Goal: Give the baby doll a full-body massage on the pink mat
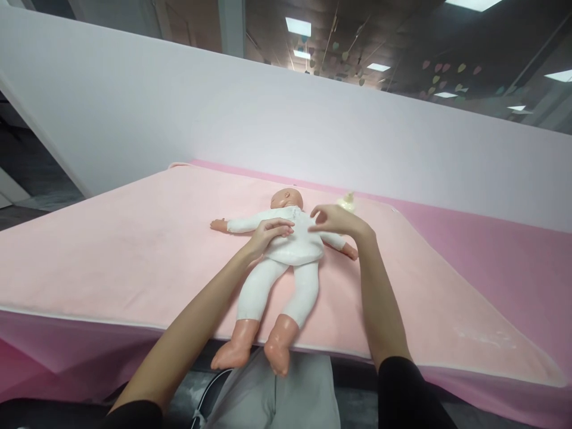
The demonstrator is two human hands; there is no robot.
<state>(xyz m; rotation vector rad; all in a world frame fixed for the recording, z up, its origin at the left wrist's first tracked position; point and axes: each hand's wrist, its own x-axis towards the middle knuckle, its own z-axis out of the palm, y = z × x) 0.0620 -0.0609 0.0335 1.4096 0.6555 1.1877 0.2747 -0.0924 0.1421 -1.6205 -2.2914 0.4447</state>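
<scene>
The doll (pixel 300 247) is laid on a blanket (pixel 111 232) spread over the worktop (pixel 496 256). Behind the doll, a partition (pixel 268 113) is placed; rightward past the doll, an indistinct object (pixel 347 204) is set.

Shows a plain white partition (pixel 286 125) behind the pink surface (pixel 496 262), its top edge sloping down to the right. Opens above it onto a dim ceiling (pixel 402 33) set with bright rectangular light panels (pixel 298 26), with small pastel heart-shaped decorations (pixel 462 68) hanging there and a pale upright post (pixel 232 27) farther left. Reveals dark greyish floor (pixel 38 158) past the partition's left end.
</scene>
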